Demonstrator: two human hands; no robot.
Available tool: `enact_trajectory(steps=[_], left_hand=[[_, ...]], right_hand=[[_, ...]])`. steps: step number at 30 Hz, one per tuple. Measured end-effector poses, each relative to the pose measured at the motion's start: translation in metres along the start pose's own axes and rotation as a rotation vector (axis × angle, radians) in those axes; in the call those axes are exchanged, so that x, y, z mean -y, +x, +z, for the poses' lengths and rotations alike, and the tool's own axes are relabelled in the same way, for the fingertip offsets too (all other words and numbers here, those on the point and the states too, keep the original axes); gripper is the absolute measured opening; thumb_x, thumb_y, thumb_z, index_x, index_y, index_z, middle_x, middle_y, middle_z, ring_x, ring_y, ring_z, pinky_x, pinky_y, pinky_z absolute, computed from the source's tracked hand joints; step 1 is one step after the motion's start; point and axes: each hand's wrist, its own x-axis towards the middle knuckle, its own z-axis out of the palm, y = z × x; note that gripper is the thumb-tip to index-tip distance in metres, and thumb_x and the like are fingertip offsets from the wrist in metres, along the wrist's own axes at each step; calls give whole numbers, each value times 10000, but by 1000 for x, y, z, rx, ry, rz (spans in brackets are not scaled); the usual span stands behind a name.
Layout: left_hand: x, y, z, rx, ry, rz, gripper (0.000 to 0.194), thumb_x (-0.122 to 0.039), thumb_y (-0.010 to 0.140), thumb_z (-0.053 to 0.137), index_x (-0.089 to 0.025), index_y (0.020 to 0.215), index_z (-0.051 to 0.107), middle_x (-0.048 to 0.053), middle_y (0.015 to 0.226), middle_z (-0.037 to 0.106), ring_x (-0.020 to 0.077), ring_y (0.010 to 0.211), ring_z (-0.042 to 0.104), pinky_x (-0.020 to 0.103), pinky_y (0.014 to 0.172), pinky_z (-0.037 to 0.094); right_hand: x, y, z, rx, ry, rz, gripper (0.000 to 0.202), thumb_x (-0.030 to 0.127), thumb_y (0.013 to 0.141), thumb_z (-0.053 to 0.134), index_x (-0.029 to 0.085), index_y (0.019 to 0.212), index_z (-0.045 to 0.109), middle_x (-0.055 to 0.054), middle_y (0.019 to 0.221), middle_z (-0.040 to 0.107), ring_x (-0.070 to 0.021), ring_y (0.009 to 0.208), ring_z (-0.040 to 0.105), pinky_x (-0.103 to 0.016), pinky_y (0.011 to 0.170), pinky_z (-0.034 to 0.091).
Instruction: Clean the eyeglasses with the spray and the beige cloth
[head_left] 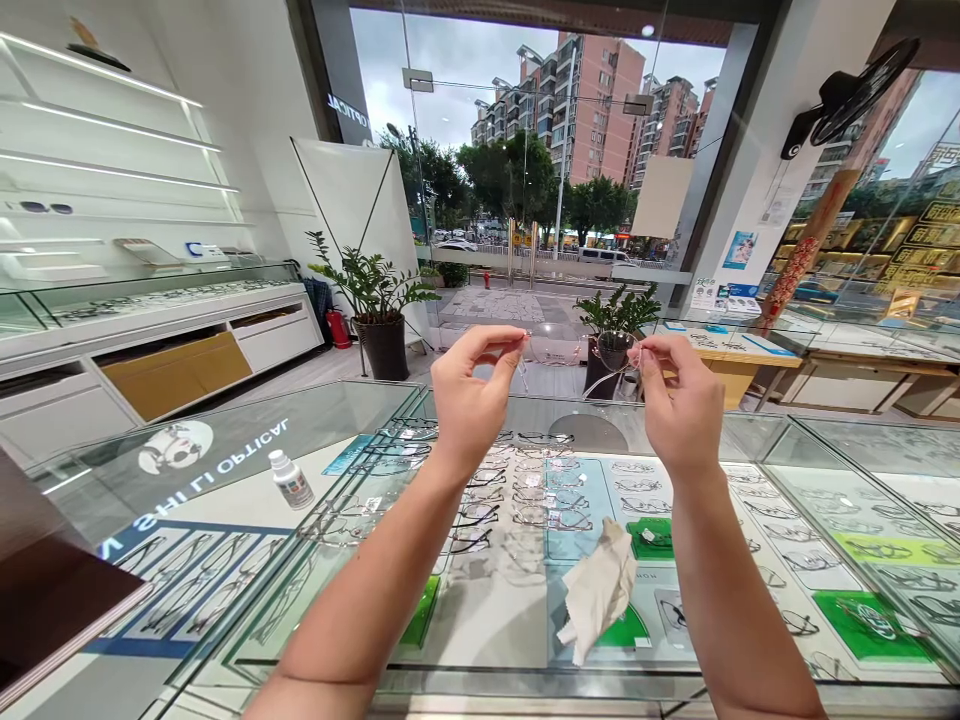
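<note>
A pair of thin, clear-lensed eyeglasses (555, 347) is held up in front of the camera, above the far edge of the glass display counter. My left hand (480, 385) pinches one side of the frame between thumb and fingertips. On the other side, my right hand (679, 400) grips the glasses near a lens, fingers closed. A crumpled beige cloth (598, 590) lies on the glass top below my right forearm. To the left of my left forearm stands a small white bottle (291, 480) with a printed label.
Rows of glasses (480, 515) show through the counter glass (525, 680). A brown box-like object (52, 580) is at the lower left. Beyond the counter are two potted plants (379, 300), side cabinets, a fire extinguisher (338, 328) and glass doors.
</note>
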Motion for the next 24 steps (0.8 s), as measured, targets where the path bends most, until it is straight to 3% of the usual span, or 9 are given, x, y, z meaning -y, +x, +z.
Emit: enact_trajectory(steps=[24], left_hand=[[-15,-4,2,10,6,164,161,-152,944,722,-247,1041,808,19,956,788,135,864,714,282,738,564]], right_hand=[[-7,1,1,-1,8,65,173,304,1036,541,240,1036,701,-53,1005,796,-226,922,752,-352,760,562]])
